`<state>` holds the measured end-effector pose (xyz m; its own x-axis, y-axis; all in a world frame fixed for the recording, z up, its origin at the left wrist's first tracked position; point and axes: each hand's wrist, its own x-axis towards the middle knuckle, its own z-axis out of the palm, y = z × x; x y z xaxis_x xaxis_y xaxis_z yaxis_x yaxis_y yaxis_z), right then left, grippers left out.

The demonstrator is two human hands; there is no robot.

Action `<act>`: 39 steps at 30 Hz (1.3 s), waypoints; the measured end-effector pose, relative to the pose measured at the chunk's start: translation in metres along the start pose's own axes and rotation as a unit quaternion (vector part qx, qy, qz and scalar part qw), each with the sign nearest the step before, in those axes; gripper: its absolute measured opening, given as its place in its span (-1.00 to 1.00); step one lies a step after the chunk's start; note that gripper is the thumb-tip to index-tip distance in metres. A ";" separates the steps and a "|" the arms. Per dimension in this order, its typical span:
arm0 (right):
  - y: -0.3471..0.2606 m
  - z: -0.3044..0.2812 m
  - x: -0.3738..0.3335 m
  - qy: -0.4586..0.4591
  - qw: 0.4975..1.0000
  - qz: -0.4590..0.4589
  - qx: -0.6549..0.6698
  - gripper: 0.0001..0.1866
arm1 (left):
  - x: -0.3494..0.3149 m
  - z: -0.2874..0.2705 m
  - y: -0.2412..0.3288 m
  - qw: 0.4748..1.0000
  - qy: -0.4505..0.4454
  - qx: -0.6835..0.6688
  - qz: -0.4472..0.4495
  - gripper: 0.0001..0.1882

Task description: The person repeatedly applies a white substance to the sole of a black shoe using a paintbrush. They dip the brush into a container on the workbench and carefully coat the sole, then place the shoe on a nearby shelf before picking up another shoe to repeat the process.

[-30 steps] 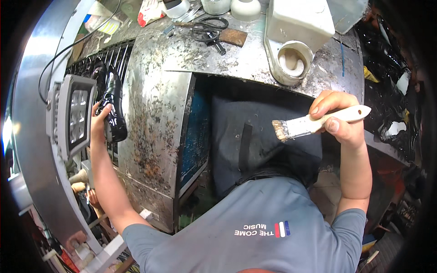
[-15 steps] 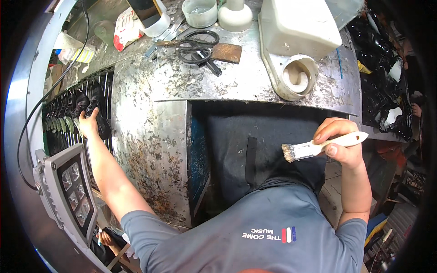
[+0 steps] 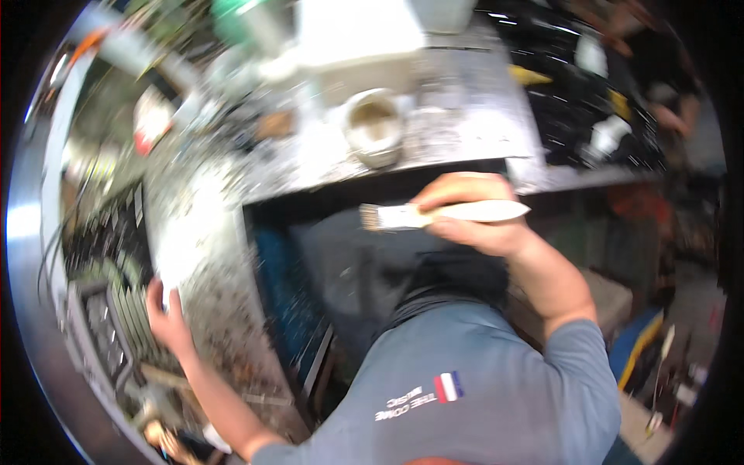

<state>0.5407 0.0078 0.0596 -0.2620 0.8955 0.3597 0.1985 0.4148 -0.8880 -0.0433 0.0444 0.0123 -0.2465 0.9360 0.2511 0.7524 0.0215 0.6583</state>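
My right hand (image 3: 496, 237) grips a flat paintbrush (image 3: 399, 217) by its pale handle, in front of my body below the bench edge. The short, stained bristles point left. Low on the left, my left hand (image 3: 167, 319) is raised beside the metal bench side, thumb and finger apart, with nothing visible in it. Near that hand is a rack holding dark shoes (image 3: 105, 232), smeared by motion. A white round pot (image 3: 377, 143) with a pale paste inside stands at the front of the worktop, above the brush.
The stained metal bench (image 3: 446, 128) carries a white box-shaped container (image 3: 356, 46) and a blurred dark heap of tools (image 3: 240, 124). Glossy black items (image 3: 558, 101) lie at right, with another person (image 3: 666, 101) beyond. A lamp (image 3: 105, 329) stands at the left.
My left hand has come away from the dark shoes on the rack, moving nearer to me. The view has swung right, and the brush stays in my right hand.
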 end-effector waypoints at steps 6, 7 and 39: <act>0.016 -0.060 -0.036 0.155 0.968 -0.047 -0.191 -0.74 | -0.121 0.088 0.136 0.987 -0.141 -0.022 0.074 -0.65; 0.020 -0.080 -0.054 0.192 0.962 0.019 -0.193 -0.75 | -0.134 0.106 0.153 0.984 -0.155 -0.027 0.082 -0.67; -0.063 -0.268 -0.129 0.490 0.817 -0.093 -0.290 -0.46 | -0.181 0.184 0.258 0.923 -0.270 -0.102 0.253 -0.63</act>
<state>0.8153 -0.0912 0.1461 0.4865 0.3888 0.7824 0.7304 0.3103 -0.6084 0.3082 -0.0551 0.0065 0.4872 0.8482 0.2078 0.5438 -0.4809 0.6878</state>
